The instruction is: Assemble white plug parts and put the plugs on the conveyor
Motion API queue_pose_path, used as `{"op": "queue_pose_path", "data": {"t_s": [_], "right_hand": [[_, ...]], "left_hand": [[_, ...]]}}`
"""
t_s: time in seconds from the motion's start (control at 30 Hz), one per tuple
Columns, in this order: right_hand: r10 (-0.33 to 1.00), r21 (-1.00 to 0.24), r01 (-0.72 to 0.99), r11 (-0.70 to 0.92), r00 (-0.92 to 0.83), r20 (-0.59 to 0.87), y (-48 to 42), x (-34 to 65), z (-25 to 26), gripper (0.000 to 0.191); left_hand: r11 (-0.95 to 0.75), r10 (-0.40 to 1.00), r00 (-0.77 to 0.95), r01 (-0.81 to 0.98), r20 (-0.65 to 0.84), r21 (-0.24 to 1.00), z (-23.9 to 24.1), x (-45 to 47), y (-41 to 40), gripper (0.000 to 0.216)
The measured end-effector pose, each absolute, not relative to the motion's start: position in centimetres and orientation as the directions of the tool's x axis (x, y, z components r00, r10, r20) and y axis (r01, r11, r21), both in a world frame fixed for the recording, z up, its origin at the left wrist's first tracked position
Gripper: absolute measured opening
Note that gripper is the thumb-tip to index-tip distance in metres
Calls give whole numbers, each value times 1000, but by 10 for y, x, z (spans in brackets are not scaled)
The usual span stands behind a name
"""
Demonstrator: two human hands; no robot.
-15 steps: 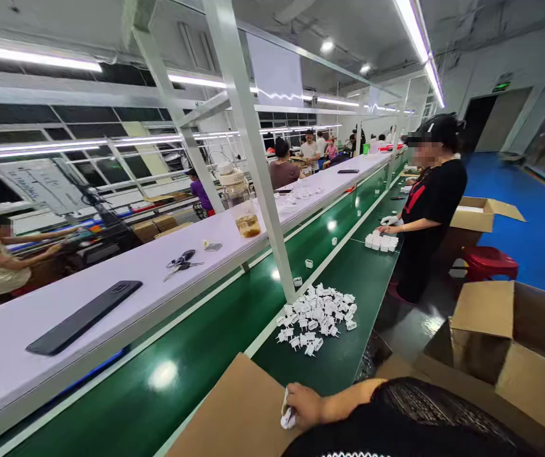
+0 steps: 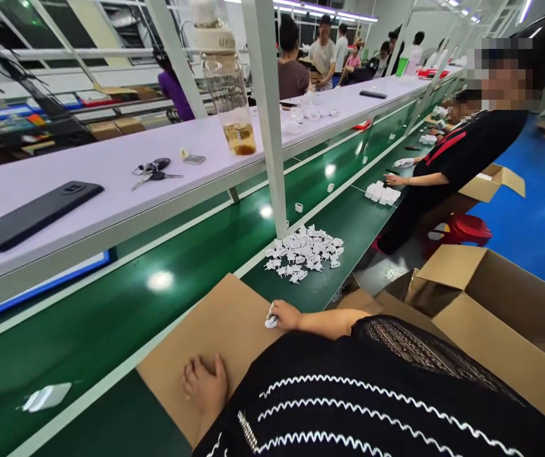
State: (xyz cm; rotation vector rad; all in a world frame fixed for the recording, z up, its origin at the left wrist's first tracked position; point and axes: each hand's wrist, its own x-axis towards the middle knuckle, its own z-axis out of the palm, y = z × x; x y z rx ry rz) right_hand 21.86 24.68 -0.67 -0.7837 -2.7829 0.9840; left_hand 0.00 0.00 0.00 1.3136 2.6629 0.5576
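Cardboard, lower centre, likely pads the bench; your left hand, fingers loosely spread, seemingly steadies it, while your right hand grips 1 white piece.

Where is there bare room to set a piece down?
On the cardboard between the left hand and right hand, and on the green bench between the plug pile and the white blocks farther along. It's crowded at the pile.

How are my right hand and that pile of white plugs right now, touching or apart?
Apart: the head view shows cardboard and green tabletop between the right hand and the pile of white plugs.
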Motion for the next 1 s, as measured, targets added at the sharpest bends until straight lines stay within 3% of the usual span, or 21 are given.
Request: {"op": "queue_pose_path", "data": {"t_s": [0.1,0.2,0.37,0.5,0.63,0.77,1.0], "right_hand": [[493,-612,431,663,-867,-77,246,222,-6,35],[490,-623,422,658,-869,-71,246,224,-5,33],[506,-643,452,617,-855,-116,246,226,-2,30],[495,-715,430,551,-858,-135,253,226,2,24],[617,-766,457,452,-780,-101,290,218,15,19],[732,-671,583,458,-676,-88,364,193,38,23],[824,-371,790,488,-557,-104,482,120,70,29]], "left_hand": [[652,586,-793,583,164,485,-16,5,-8,76],[648,572,-806,559,154,518,-20,5,-3,78],[705,539,-833,529,127,472,-7,10,2,82],[722,530,-843,506,93,471,5,13,4,86],[731,518,-853,481,66,483,10,16,7,86],[746,495,-867,457,56,484,11,19,8,84],[770,482,-876,436,23,466,12,23,6,83]]}}
